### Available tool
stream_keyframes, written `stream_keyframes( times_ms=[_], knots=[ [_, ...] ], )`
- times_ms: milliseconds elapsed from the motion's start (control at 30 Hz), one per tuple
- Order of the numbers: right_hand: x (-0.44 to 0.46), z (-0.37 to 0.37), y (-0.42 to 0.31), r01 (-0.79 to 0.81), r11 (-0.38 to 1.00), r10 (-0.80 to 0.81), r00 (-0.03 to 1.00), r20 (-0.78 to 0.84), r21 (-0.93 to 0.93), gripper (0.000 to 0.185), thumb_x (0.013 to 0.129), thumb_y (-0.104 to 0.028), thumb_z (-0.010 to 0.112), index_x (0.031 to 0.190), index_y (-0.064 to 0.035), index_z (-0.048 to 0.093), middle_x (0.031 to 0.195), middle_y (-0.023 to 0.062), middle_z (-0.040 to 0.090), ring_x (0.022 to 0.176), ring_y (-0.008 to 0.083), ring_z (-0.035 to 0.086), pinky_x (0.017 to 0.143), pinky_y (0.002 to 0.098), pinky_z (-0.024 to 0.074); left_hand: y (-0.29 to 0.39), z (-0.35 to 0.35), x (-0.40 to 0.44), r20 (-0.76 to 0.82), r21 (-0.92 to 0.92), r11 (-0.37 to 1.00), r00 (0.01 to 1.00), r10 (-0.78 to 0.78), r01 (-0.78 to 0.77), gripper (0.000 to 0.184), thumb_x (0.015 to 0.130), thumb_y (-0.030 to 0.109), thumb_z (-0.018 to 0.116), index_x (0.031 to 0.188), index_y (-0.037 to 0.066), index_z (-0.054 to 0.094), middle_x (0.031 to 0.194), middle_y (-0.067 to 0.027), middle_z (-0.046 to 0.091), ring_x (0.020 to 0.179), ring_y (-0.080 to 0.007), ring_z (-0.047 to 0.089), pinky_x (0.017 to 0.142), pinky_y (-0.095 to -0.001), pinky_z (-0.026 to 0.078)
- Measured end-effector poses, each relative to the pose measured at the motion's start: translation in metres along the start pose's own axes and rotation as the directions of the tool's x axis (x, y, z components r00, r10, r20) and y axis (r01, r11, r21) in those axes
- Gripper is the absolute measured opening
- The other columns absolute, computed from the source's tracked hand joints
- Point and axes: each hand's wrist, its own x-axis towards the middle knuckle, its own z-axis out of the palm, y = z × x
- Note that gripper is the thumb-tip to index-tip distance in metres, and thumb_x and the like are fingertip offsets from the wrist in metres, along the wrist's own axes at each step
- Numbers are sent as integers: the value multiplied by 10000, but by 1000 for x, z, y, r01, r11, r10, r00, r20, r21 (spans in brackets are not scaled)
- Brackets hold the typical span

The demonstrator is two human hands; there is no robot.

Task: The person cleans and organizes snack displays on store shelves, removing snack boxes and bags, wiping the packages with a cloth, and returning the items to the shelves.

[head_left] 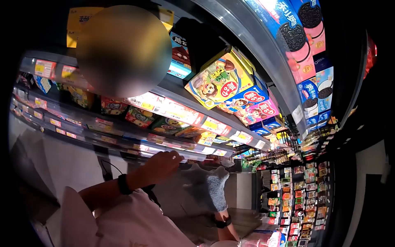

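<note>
In the middle of the head view, just below the lower shelf edges, my left hand (162,165) has its fingers curled inward, and whatever they may hold is too small or dark to make out. A black band (123,184) circles that wrist. Grey, fuzzy material (217,190) covers my right hand to the lower right, hiding its fingers. Another black band (222,222) is on the right wrist. The hands are apart. Above them, a yellow snack box (220,78) stands beside blue and pink boxes (258,108) on a shelf.
The view is strongly tilted. Price-label rails (181,112) run along several shelves at left. Blue and pink cookie boxes (293,35) line the upper right. Racks of small packages (296,197) stand at lower right. A round blur (123,51) hides part of the upper left.
</note>
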Motion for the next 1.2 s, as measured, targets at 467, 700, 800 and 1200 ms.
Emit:
stream_keyframes(
  times_ms=[467, 700, 800, 1200],
  knots=[
    [-26, 71, 24, 45, 999, -46, 986, -160, -10, 310, 633, -195, 877, 867, -60, 726, 745, 80, 689, 703, 234, 665, 626, 359, 488, 39, 95, 123, 10, 60, 978, 980, 200, -200, 395, 824, 138, 665, 1206, 54, 609, 1147, -197, 555, 1063, -366, 536, 891, -488, 425],
    [-34, 87, 129, -402, 432, 157, 915, -371, -807, 98, 636, -194, 709, 671, -119, 655, 670, 103, 582, 651, 301, 586, 570, 428, 391, -14, 204, 200, 106, 585, 791, 984, 144, -178, 424, 899, 123, 591, 1322, 89, 582, 1150, -181, 628, 956, -337, 644, 760, -421, 528],
    [-41, 78, 157, -494, 81, 188, 861, -473, -866, 71, 711, -102, 632, 673, -158, 649, 651, 57, 530, 633, 233, 527, 576, 415, 369, -49, 240, 222, 187, 873, 415, 962, 199, -256, 423, 929, 98, 522, 1342, 7, 537, 1176, -198, 625, 1069, -331, 627, 860, -402, 521],
    [-24, -34, 203, -607, 547, 224, 769, -599, -576, 106, 700, -188, 631, 681, -85, 650, 610, 104, 541, 630, 238, 568, 591, 385, 366, 25, 214, 252, 403, 733, 626, 911, -85, -266, 846, 816, 222, 763, 1525, 111, 315, 1321, -300, 500, 1223, -474, 509, 1003, -538, 417]
  ],
)
